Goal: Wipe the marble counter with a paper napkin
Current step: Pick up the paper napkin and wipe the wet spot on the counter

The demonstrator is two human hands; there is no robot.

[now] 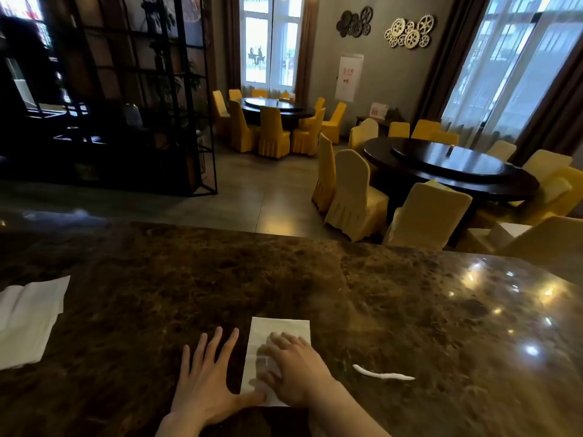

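- Step, as I read it: wipe in progress. Right hand [295,367] flat, fingers together, pressing the paper napkin [277,334] on the counter [252,279] near its front edge.
- Left hand [208,383] spread, palm down beside it, thumb touching the napkin's corner.
- Next: slide napkin under pressure; twisted paper scrap [383,373] lies right.
- Glossy brown marble; more napkins [30,320] far left; dining room beyond.

The marble counter [284,279] is viewed from head height, close, looking forward and down toward the far dining room.
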